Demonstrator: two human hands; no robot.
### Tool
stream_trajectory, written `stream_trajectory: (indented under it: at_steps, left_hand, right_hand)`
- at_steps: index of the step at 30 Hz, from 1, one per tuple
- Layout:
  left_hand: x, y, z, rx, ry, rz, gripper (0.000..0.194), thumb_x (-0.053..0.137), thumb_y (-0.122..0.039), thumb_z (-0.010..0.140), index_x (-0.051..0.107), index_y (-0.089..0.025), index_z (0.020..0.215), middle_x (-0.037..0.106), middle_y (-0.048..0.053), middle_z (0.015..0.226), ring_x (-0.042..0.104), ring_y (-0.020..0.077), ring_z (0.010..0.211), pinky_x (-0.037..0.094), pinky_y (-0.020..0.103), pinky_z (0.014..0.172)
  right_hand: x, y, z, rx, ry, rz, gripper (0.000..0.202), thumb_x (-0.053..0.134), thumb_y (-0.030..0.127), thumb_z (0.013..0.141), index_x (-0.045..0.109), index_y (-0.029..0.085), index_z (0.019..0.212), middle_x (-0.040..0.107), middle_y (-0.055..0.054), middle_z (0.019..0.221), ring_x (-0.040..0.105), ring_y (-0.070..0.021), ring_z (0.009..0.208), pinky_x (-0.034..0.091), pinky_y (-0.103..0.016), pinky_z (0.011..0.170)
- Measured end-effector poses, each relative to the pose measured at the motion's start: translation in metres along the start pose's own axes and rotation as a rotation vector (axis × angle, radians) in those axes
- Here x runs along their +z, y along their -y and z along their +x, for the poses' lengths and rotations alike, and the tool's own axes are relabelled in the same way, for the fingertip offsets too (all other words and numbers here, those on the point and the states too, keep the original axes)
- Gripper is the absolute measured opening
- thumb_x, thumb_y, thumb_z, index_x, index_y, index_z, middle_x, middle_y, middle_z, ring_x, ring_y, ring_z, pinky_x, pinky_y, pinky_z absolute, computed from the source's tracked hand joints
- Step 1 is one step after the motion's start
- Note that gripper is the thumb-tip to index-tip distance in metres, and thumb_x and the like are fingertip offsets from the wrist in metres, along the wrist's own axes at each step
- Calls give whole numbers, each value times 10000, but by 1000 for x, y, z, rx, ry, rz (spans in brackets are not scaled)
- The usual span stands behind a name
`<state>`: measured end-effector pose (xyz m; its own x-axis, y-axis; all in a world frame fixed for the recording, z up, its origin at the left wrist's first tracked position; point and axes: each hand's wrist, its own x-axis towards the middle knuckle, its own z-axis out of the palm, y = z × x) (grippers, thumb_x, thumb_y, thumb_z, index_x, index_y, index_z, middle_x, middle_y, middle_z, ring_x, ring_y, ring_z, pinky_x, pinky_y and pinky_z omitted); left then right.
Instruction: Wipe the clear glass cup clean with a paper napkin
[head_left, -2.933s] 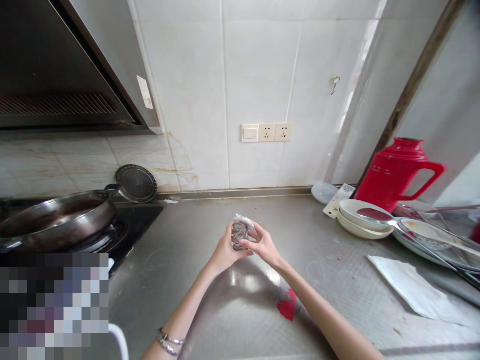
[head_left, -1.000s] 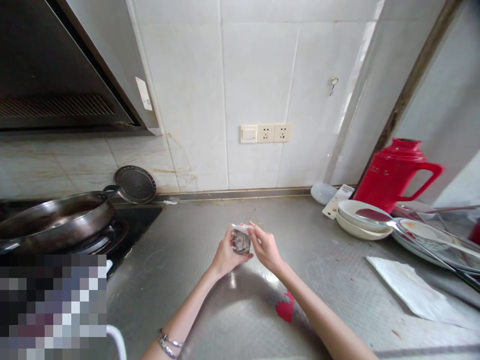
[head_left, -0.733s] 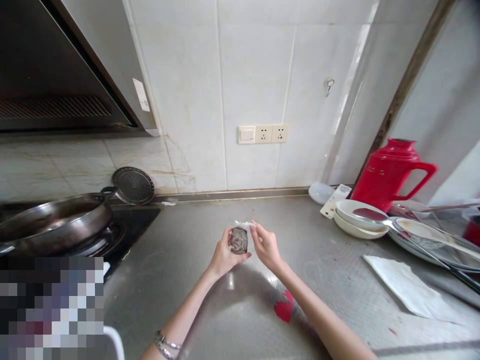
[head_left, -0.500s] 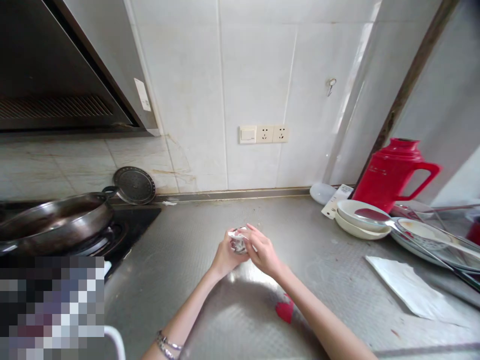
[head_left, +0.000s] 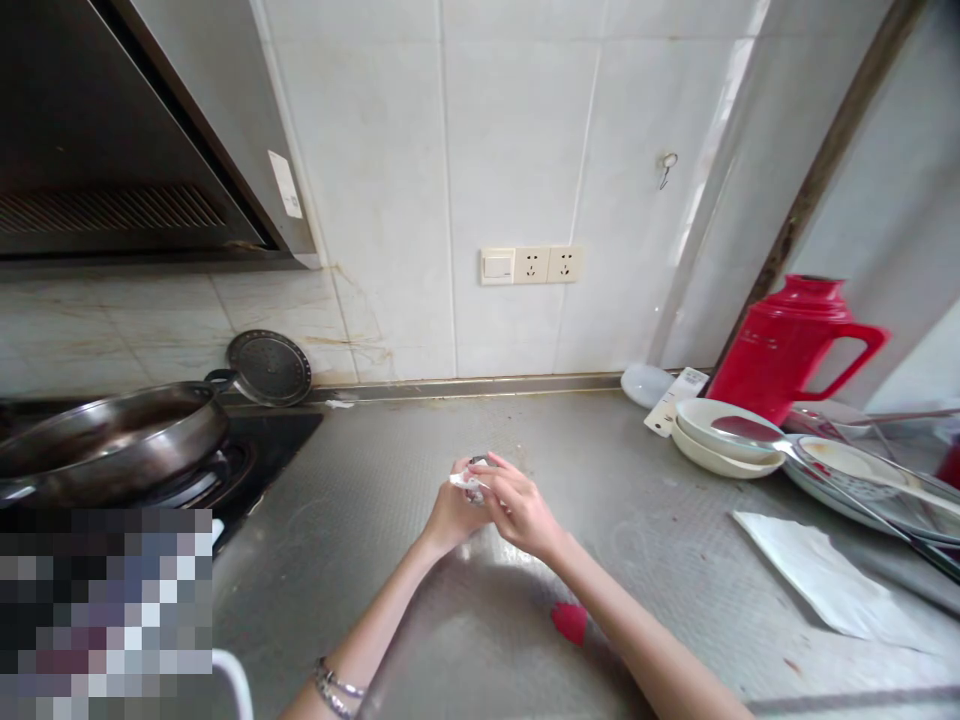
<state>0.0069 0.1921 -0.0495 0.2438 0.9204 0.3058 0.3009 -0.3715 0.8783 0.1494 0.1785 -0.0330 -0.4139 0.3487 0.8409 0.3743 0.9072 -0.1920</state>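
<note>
Over the middle of the metal counter (head_left: 360,600), my left hand (head_left: 452,518) is wrapped round a small glass-like object, mostly hidden by the fingers. A crumpled white tissue (head_left: 466,481) sticks out at its top. My right hand (head_left: 521,508) comes from the right, its fingers closed on the tissue against the object's rim. Both hands touch each other. Below my right wrist, a red item (head_left: 569,622) lies on the counter, partly behind the forearm.
A steel pan (head_left: 120,440) rests on the stove at left, a round perforated disc (head_left: 268,368) behind it. At right are a red thermos (head_left: 787,350), stacked white bowls (head_left: 724,455), plates with utensils, and a flat white cloth or paper (head_left: 825,580).
My right fingers have shifted slightly over the object's top, and the tissue now sticks out more to the left. My left hand keeps its hold. The view has moved a little.
</note>
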Motion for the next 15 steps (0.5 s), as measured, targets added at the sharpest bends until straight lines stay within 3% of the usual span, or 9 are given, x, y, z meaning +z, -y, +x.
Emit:
stream_trajectory:
  at_steps: [4, 7, 9, 15]
  left_hand:
    - [1, 0, 0, -40, 10, -131, 529, 771, -241, 596, 533, -161, 1063, 676, 68, 959, 648, 211, 853, 500, 289, 739]
    - [2, -1, -1, -118, -10, -275, 689, 825, -260, 550, 480, -151, 1136, 673, 74, 972, 653, 204, 853, 497, 291, 758]
    - [1, -2, -1, -138, -12, -323, 694, 838, -269, 545, 488, -139, 1130, 669, 77, 966, 648, 197, 849, 491, 288, 761]
    - [-1, -8, 1, -182, 10, -465, 674, 829, -319, 576, 511, -142, 1143, 653, 63, 940, 617, 157, 753, 480, 229, 596]
  right_hand:
    - [2, -4, 0, 132, -82, -26, 280, 371, 147, 948, 591, 207, 1110, 716, -79, 1034, 669, -201, 1023, 460, -455, 1032]
    - [1, -10, 0, 300, -207, -42, 260, 387, 207, 954, 643, 213, 1001, 742, -67, 923, 695, -238, 969, 542, -411, 924]
    - [1, -12, -1, 364, -255, -55, 266, 398, 238, 953, 663, 217, 967, 747, -68, 924, 686, -261, 988, 575, -386, 855]
    - [2, -2, -2, 261, -244, -55, 283, 400, 190, 948, 643, 227, 1088, 727, -63, 1048, 674, -232, 1023, 520, -415, 960]
